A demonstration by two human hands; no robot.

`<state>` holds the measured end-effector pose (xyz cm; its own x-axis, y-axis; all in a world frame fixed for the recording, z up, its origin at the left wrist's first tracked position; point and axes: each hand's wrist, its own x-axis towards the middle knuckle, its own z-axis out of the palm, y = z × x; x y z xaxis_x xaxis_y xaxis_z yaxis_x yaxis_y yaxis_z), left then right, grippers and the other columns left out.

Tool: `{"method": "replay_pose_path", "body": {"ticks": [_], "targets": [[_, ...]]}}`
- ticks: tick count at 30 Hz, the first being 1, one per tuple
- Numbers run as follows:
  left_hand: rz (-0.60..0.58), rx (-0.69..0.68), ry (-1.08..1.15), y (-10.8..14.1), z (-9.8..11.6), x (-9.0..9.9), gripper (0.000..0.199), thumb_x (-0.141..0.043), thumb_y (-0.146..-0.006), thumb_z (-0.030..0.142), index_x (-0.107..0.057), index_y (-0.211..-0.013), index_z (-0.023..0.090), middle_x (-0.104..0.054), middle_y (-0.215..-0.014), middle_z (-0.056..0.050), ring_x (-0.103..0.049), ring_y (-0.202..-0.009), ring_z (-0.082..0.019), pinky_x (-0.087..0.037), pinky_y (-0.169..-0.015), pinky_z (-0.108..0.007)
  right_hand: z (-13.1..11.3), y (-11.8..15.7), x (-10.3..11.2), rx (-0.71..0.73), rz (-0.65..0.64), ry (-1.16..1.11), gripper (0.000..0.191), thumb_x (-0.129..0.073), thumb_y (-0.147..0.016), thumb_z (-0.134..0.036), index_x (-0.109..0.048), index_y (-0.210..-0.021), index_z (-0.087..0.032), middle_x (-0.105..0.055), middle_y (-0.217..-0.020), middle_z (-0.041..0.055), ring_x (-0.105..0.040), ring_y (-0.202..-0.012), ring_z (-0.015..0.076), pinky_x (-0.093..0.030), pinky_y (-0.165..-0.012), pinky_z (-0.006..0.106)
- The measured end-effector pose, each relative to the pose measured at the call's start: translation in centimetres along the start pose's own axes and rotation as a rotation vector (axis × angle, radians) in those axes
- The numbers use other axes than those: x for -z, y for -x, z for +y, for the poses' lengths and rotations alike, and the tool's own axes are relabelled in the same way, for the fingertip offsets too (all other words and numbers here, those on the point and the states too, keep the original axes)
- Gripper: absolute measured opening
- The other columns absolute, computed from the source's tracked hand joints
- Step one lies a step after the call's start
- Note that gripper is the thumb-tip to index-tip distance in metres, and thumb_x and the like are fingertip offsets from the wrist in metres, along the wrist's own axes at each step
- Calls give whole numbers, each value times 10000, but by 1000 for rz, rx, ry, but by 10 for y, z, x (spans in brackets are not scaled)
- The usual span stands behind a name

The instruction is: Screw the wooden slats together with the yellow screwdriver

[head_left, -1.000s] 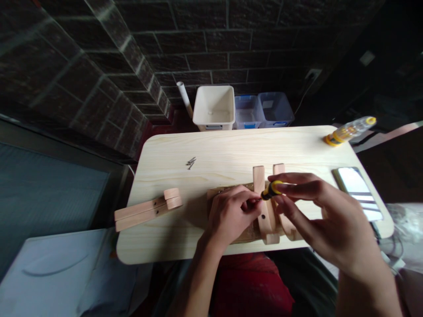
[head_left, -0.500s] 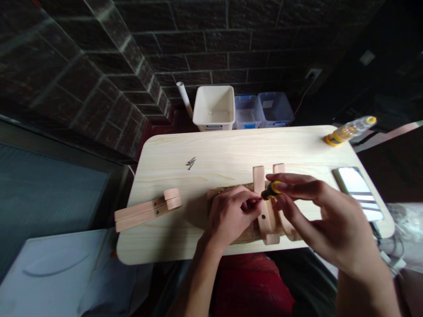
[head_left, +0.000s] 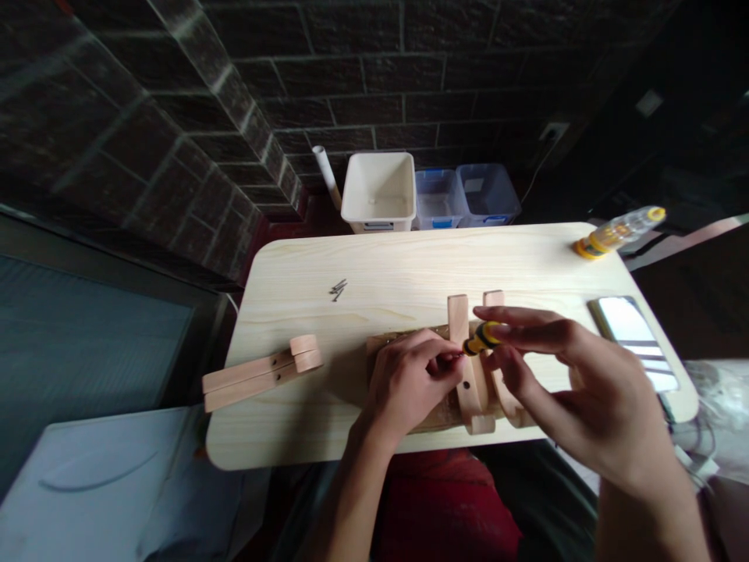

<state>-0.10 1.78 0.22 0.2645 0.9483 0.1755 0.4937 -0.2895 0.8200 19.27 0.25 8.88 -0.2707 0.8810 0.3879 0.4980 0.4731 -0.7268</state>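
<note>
My right hand (head_left: 576, 382) grips a small yellow and black screwdriver (head_left: 482, 339) between thumb and fingers, its tip pointing left. At that tip, my left hand (head_left: 413, 378) is pinched, and what its fingertips hold is too small to name. It rests over a brown block (head_left: 433, 420) that looks wrapped. Across the block lies a wooden piece (head_left: 458, 316) with a dark hole and a rounded front end. A second such piece (head_left: 494, 299) is beside it, partly behind my right hand. Two more wooden pieces (head_left: 246, 381) lie together at the left.
Several screws (head_left: 338, 289) lie on the table (head_left: 409, 265). A clear and yellow bottle-like case (head_left: 614, 234) stands at the back right, and a phone (head_left: 637, 343) lies near the right edge. Behind the table are a white bin (head_left: 379, 187) and two clear boxes (head_left: 488, 191).
The screwdriver handle appears slightly turned between the fingers of my right hand. Both hands keep nearly the same place.
</note>
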Motion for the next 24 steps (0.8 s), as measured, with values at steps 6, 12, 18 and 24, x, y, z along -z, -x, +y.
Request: {"method": "replay_pose_path", "body": {"ticks": [6, 12, 18, 24], "targets": [[-1, 0, 3, 0, 0, 0, 98, -735, -880, 166, -783, -931, 235, -747, -841, 32, -654, -668, -95, -493, -655, -220, 5, -1, 0, 32, 32, 23, 189, -733, -972, -118, -725, -1119, -236, -759, -1156, 76, -746, -1094, 216, -630, -835, 303], [1, -14, -6, -1, 0, 0, 120, -723, -878, 149, -784, -930, 238, -747, -842, 23, -663, -693, -112, -509, -688, -238, 8, -3, -2, 61, 89, 69, 165, -778, -939, -130, -726, -1063, -227, -716, -1090, 86, -724, -1039, 225, -624, -813, 340], [-9, 2, -5, 0, -1, 0, 94, -729, -895, 189, -784, -949, 242, -752, -854, 20, -666, -692, -112, -514, -690, -236, 4, -1, 0, 25, 25, 6, 267, -724, -950, -102, -702, -1177, -243, -725, -1322, 99, -700, -1251, 266, -607, -996, 382], [-18, 15, -5, 0, 0, 0, 80, -719, -899, 193, -778, -927, 238, -747, -840, 25, -658, -674, -103, -496, -674, -232, 1, 0, -1, 14, 1, -31, 333, -699, -946, -62, -696, -1212, -261, -734, -1356, 64, -717, -1256, 237, -611, -1007, 334]]}}
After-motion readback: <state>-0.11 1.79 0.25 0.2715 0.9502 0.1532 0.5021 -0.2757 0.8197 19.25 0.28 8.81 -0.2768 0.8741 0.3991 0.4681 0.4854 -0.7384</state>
